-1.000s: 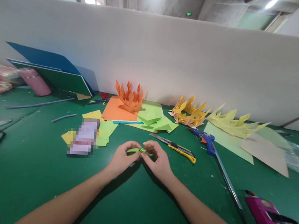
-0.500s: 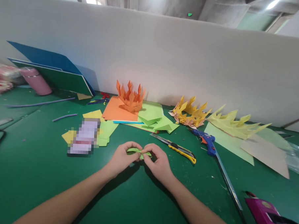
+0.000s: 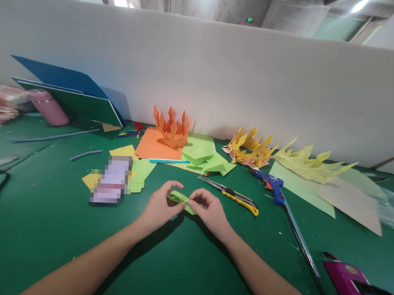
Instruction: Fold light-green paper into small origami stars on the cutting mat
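Between my hands is a small folded piece of light green paper (image 3: 179, 197), held just above the green table. My left hand (image 3: 161, 207) has its thumb against the paper's near side, with the index finger lifted and curved over it. The fingertips of my right hand (image 3: 209, 211) pinch the paper's right end. Right of my hands lies a yellow-handled utility knife (image 3: 238, 199) with its blade out. Behind them are loose green paper sheets (image 3: 219, 163) and an orange folded-paper crown (image 3: 174, 134) on orange paper (image 3: 146, 145).
A phone-like blurred object (image 3: 112, 181) lies on yellow and green paper at left. To the right are a blue glue gun (image 3: 272, 183), a yellow paper crown (image 3: 249, 150) and a pale yellow spiked strip (image 3: 310, 163). A pink bottle (image 3: 50, 107) stands at far left.
The folded green paper has tilted and now shows more of its face. My left index finger has lifted off it, while the right hand keeps its pinch.
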Tool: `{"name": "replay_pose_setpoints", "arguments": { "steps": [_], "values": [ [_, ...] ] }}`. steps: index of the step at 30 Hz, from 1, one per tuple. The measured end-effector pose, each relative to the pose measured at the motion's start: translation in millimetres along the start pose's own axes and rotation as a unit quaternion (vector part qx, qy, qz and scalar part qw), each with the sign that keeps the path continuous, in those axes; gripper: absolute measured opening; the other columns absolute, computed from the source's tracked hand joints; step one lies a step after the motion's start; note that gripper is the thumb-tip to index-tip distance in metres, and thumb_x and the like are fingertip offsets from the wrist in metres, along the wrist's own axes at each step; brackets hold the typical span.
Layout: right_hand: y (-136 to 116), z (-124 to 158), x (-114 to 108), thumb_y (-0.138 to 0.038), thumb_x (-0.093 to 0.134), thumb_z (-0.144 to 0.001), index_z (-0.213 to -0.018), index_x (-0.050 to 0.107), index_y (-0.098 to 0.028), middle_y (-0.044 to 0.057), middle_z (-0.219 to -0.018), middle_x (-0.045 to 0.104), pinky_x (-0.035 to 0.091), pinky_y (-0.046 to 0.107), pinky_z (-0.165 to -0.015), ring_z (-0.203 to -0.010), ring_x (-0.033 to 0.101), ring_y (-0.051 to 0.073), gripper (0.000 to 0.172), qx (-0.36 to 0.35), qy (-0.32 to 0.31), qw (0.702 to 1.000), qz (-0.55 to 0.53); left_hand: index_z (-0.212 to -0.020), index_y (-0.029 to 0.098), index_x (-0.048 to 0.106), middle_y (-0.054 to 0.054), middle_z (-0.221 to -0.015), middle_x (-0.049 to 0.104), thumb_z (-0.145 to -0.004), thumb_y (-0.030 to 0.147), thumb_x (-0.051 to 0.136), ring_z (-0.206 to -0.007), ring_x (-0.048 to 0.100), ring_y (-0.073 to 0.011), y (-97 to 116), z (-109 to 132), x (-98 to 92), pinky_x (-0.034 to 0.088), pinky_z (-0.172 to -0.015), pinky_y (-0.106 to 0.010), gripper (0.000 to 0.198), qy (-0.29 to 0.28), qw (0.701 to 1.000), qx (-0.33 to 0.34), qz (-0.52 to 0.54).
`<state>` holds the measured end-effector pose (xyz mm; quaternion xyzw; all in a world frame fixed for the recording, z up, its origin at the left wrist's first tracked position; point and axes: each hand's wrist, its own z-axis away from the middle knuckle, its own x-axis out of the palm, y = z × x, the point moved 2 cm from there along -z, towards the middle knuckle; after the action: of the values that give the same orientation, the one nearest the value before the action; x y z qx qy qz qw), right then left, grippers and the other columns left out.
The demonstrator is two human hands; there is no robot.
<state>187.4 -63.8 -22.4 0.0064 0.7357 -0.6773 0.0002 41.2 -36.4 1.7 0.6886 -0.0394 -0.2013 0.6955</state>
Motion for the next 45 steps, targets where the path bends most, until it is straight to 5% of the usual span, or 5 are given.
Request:
{"name": "replay_pose_setpoints", "arguments": {
  "steps": [9, 22, 28, 37, 45],
  "values": [
    [-5.1, -1.8, -1.8, -0.035, 0.074, -0.06, -0.073, 0.053, -0.019, -0.004, -0.069, 0.052, 0.039, 0.022, -0.062, -0.064, 0.047, 0.009, 0.03, 0.047, 0.009, 0.994, -0.097, -0.1, 0.02, 0.043, 0.005, -0.069, 0.062, -0.055, 0.021, 0.074, -0.066, 0.061, -0.0112, -5.1, -3.0, 8.0, 0.047, -0.064, -0.024, 0.055, 0.019, 0.978, -0.078, 0.19],
    [-0.2, -0.6, 1.1, -0.033, 0.077, -0.053, -0.062, 0.044, -0.02, -0.008, -0.057, 0.046, 0.034, 0.021, -0.053, -0.052, 0.04, 0.008, 0.036, 0.046, 0.047, 0.991, -0.114, -0.091, 0.017, 0.05, 0.007, -0.06, 0.061, -0.052, 0.02, 0.077, -0.058, 0.055, -0.0081, -1.6, 0.8, 11.7, 0.042, -0.058, -0.019, 0.048, 0.027, 0.971, -0.093, 0.218],
    [-1.8, -1.1, 2.5, -0.037, 0.075, -0.058, -0.07, 0.051, -0.02, -0.007, -0.061, 0.047, 0.036, 0.022, -0.055, -0.056, 0.044, 0.009, 0.032, 0.056, 0.014, 0.992, -0.115, -0.088, 0.018, 0.047, 0.006, -0.062, 0.062, -0.052, 0.027, 0.079, -0.057, 0.056, -0.0088, -3.7, -0.9, 10.6, 0.042, -0.057, -0.02, 0.049, 0.028, 0.964, -0.1, 0.245],
    [-4.8, -0.1, -0.9, -0.037, 0.07, -0.063, -0.069, 0.052, -0.02, -0.005, -0.062, 0.05, 0.04, 0.022, -0.054, -0.055, 0.046, 0.01, 0.025, 0.025, -0.001, 0.997, -0.074, -0.09, 0.018, 0.045, 0.005, -0.066, 0.062, -0.054, 0.031, 0.079, -0.059, 0.057, -0.0093, -5.5, -1.0, 10.7, 0.041, -0.06, -0.022, 0.051, -0.003, 0.967, -0.099, 0.236],
    [-7.7, 2.8, -2.6, -0.023, 0.062, -0.072, -0.076, 0.068, -0.021, 0.004, -0.079, 0.066, 0.049, 0.03, -0.072, -0.076, 0.06, 0.017, 0.008, -0.106, 0.042, 0.992, 0.056, -0.089, 0.02, 0.043, 0.006, -0.065, 0.061, -0.057, 0.03, 0.077, -0.057, 0.054, -0.0087, -6.2, -3.5, 5.3, 0.039, -0.055, -0.02, 0.048, -0.011, 0.979, -0.082, 0.187]
  ]
}}
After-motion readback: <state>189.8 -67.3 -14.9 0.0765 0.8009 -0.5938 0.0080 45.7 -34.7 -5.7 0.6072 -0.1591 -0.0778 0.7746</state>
